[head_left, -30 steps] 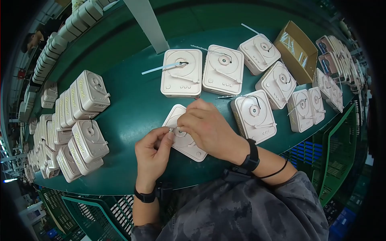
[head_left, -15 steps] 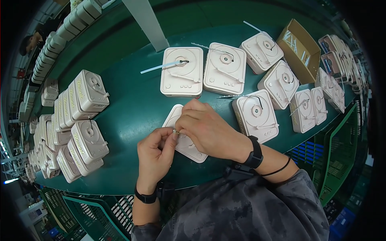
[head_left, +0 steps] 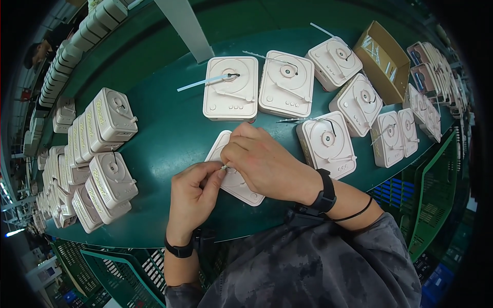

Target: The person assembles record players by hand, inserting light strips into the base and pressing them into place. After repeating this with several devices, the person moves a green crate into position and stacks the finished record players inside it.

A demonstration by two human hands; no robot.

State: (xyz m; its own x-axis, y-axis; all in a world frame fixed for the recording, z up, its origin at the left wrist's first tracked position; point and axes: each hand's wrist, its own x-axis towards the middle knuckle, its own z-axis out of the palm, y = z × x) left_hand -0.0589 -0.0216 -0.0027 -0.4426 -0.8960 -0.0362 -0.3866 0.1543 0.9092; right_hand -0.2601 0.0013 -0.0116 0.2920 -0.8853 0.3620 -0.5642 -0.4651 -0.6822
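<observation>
Over a flat pale pink panel (head_left: pixel 245 195) on the table, my two hands meet with their fingertips together. The thumb and forefinger of my left hand (head_left: pixel 197 185) pinch a small, light-coloured part (head_left: pixel 224 167) with a dull metallic look, too small to name. From above, my right hand (head_left: pixel 259 159) reaches in, its fingers curled and pressed at the same small part; whatever lies inside them is hidden. Much of the panel is covered by my right hand. Beyond my hands stands a pale pink turntable-shaped box (head_left: pixel 231 105) with a whitish strip on its centre.
More turntable-shaped boxes (head_left: pixel 328 146) stand to the right, several with strips or black wires. Stacked boxes (head_left: pixel 110 133) line the left. A cardboard box (head_left: pixel 380 77) holding strips is at the far right. Green crates (head_left: pixel 120 262) sit below the table edge; a grey post (head_left: pixel 187 31) rises behind.
My left hand and wrist have shifted slightly left. The fingertips of both hands remain together at the small part. The whole view has moved a little.
</observation>
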